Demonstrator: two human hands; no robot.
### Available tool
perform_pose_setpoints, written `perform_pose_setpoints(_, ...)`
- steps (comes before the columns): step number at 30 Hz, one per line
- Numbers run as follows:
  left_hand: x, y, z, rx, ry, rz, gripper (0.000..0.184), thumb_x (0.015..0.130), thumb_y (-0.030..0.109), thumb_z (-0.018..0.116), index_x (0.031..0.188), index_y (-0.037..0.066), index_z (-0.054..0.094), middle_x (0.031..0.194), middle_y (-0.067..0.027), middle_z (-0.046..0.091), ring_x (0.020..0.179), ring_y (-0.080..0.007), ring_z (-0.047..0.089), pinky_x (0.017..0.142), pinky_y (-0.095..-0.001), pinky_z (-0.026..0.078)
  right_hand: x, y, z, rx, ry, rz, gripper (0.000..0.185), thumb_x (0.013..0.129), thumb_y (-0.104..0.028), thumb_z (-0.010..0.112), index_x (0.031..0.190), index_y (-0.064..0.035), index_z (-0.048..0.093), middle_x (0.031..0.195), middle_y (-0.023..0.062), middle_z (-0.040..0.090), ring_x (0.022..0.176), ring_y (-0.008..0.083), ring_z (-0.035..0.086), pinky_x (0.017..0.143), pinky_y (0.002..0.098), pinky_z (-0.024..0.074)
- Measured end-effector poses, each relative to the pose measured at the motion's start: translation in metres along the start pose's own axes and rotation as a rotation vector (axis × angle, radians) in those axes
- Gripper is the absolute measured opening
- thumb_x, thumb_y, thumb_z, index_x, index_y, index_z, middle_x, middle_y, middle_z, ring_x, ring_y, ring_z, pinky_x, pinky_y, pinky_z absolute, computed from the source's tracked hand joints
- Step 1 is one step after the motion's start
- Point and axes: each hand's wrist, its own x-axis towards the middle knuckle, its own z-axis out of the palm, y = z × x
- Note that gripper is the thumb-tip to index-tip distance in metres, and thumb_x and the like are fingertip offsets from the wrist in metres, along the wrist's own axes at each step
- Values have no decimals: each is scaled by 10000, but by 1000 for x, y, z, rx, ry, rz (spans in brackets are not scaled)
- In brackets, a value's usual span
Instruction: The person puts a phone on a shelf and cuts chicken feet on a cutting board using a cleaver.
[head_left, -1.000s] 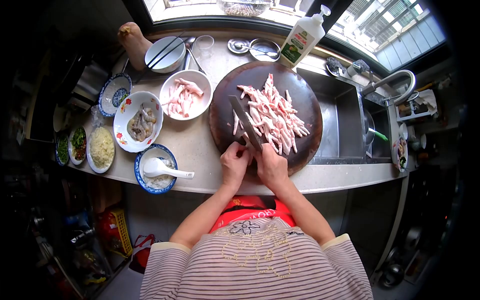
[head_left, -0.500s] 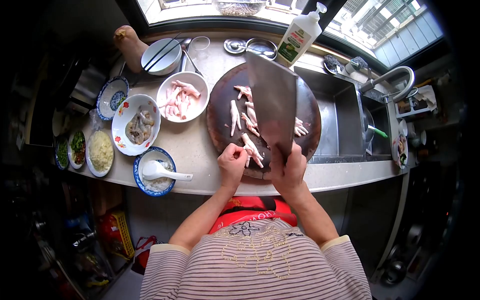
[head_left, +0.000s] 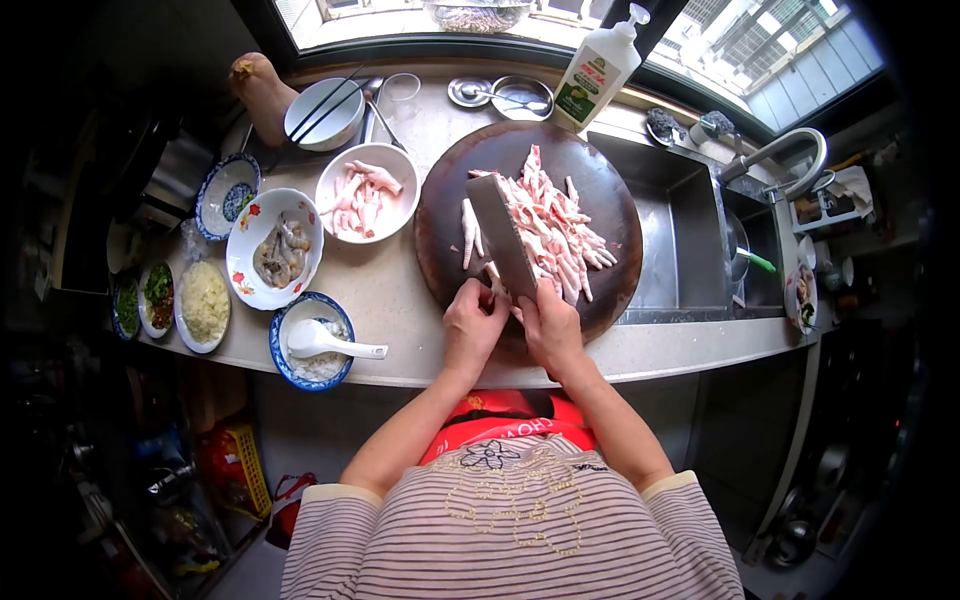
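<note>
A cleaver (head_left: 503, 235) is gripped in my right hand (head_left: 553, 328), its blade low over the round wooden chopping board (head_left: 445, 180). My left hand (head_left: 473, 322) is closed at the board's near edge, fingers pinching a chicken foot that the hand and blade mostly hide. To the right of the blade lies a heap of pale chicken feet (head_left: 550, 225). One more chicken foot (head_left: 470, 233) rests alone left of the cleaver.
A white bowl of chicken feet (head_left: 326, 185) stands left of the board, by a flowered bowl with shrimp (head_left: 240, 240). Nearer is a blue-rimmed bowl (head_left: 283, 372) with a white spoon (head_left: 325, 342). The steel sink (head_left: 680, 240) is at right; a pump bottle (head_left: 597, 75) stands behind.
The cleaver has come down from its raised, upright position to just above the board, tilting leftward. My left hand has shifted slightly right and up, and the heap of feet is now uncovered.
</note>
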Motion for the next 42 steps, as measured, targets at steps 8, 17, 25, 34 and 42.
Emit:
perform_pose_setpoints(8, -2, 5, 1, 43, -34, 69, 113, 771, 33, 598, 755, 21, 486, 722, -136, 542, 655, -342, 567, 586, -433, 446, 19, 10, -27, 476, -162, 359, 123, 856, -51, 544, 962, -19, 489, 743, 230, 564, 649, 412, 575, 548, 428, 442)
perform_pose_setpoints(17, -3, -11, 7, -41, 47, 142, 100, 768, -3, 624, 731, 5, 532, 649, -101, 522, 525, -154, 505, 508, -296, 418, 4, -22, -25, 53, 223, -417, 179, 830, 3, 576, 1002, -16, 528, 750, 163, 584, 616, 337, 598, 516, 408, 460)
perform_pose_setpoints(25, -3, -3, 2, -7, 27, 101, 95, 768, 65, 639, 753, 19, 558, 745, -151, 576, 660, -339, 589, 596, -417, 468, -1, 1, 11, -255, 98, -185, 73, 867, -120, 531, 876, -69, 479, 710, 169, 537, 587, 382, 579, 488, 462, 447)
perform_pose_setpoints(34, 1, -2, 2, 35, -4, 80, 96, 778, 72, 615, 737, 21, 545, 731, -137, 575, 645, -327, 588, 585, -417, 463, 18, 19, -17, 266, -41, 90, 302, 834, -73, 555, 1123, 0, 508, 843, 215, 620, 741, 351, 619, 684, 384, 489)
perform_pose_setpoints(42, 0, 22, 0, 113, 10, 102, 175, 775, 99, 651, 907, 25, 562, 728, -112, 605, 624, -223, 605, 577, -313, 472, 7, 23, -2, 51, 56, -74, 271, 842, -57, 552, 1103, -4, 504, 836, 215, 602, 724, 433, 587, 625, 442, 465)
